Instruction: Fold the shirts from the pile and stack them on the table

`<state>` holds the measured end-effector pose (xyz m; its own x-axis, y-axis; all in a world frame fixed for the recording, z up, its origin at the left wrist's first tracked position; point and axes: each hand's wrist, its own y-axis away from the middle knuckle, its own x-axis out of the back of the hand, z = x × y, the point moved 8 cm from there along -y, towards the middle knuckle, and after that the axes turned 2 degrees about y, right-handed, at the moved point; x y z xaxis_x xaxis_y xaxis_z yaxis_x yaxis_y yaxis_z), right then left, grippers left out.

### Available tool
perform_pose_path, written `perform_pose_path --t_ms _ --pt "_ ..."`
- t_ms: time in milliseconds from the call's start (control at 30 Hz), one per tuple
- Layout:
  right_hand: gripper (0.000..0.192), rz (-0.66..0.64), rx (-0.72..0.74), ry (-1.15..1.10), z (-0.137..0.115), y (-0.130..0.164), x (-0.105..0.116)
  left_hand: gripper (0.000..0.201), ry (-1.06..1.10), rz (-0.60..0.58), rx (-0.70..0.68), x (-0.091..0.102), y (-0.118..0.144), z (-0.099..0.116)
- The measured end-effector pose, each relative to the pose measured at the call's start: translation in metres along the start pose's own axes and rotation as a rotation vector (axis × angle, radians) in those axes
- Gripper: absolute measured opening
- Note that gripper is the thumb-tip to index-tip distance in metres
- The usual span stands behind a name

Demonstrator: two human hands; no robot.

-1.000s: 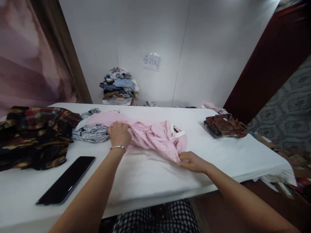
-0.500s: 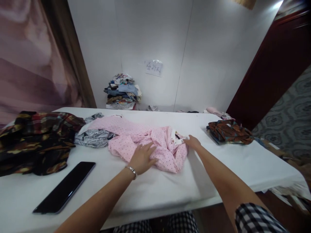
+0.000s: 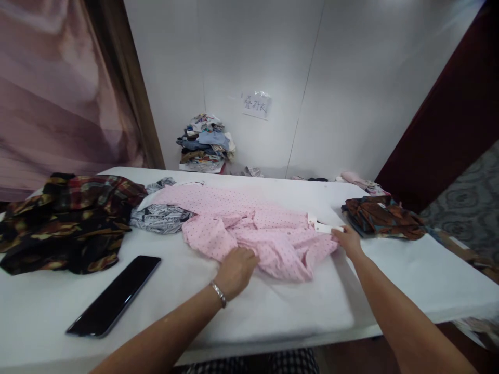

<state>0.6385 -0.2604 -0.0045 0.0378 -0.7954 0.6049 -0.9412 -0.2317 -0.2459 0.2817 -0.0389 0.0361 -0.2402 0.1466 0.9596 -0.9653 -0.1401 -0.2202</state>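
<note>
A pink shirt [image 3: 273,236] with small dark dots lies rumpled across the middle of the table. Its white collar [image 3: 325,227] points right, and my right hand [image 3: 348,241] is pinched on it at the shirt's right end. My left hand [image 3: 237,270] rests at the shirt's near edge with its fingers curled onto the pink cloth; a silver bracelet is on that wrist. The shirt's far left part lies over a grey newspaper-print garment [image 3: 161,218].
Dark patterned clothes [image 3: 74,223] are heaped at the left, with a black phone [image 3: 115,296] nearer me. A folded brown garment [image 3: 384,215] lies at the right. A tall pile of clothes [image 3: 206,143] stands by the wall behind the white table [image 3: 273,317].
My right hand has pulled the collar to the right, stretching the shirt out. My left hand's spread fingers have curled onto the cloth. The view has shifted slightly.
</note>
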Motion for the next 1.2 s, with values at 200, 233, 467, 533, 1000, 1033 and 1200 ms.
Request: perform_pose_path --t_ms 200,233,467,533,1000,1033,1200 --pt "0.041 0.022 -0.131 -0.023 0.044 0.023 0.023 0.029 0.059 -0.151 0.036 -0.004 0.02 0.003" --pt "0.041 -0.008 -0.121 0.018 0.043 0.023 0.022 0.028 0.093 -0.148 0.076 0.004 0.022 -0.002" --pt "0.057 -0.162 0.111 0.387 0.004 -0.002 0.004 0.041 0.156 0.052 0.408 0.07 0.007 -0.065" --pt "0.053 -0.195 0.193 0.434 -0.018 -0.008 -0.013 0.041 0.073 0.099 0.481 0.081 -0.012 -0.089" --pt "0.027 -0.506 0.416 0.817 -0.084 0.002 -0.098 0.045 -0.047 -0.329 0.754 -0.004 -0.091 -0.195" --pt "0.024 -0.525 0.438 0.821 -0.082 0.001 -0.099 0.036 -0.048 -0.321 0.748 -0.004 -0.096 -0.198" --pt "0.027 -0.393 0.46 0.735 -0.096 -0.033 -0.073 0.031 -0.114 -0.098 0.733 0.049 -0.148 -0.209"
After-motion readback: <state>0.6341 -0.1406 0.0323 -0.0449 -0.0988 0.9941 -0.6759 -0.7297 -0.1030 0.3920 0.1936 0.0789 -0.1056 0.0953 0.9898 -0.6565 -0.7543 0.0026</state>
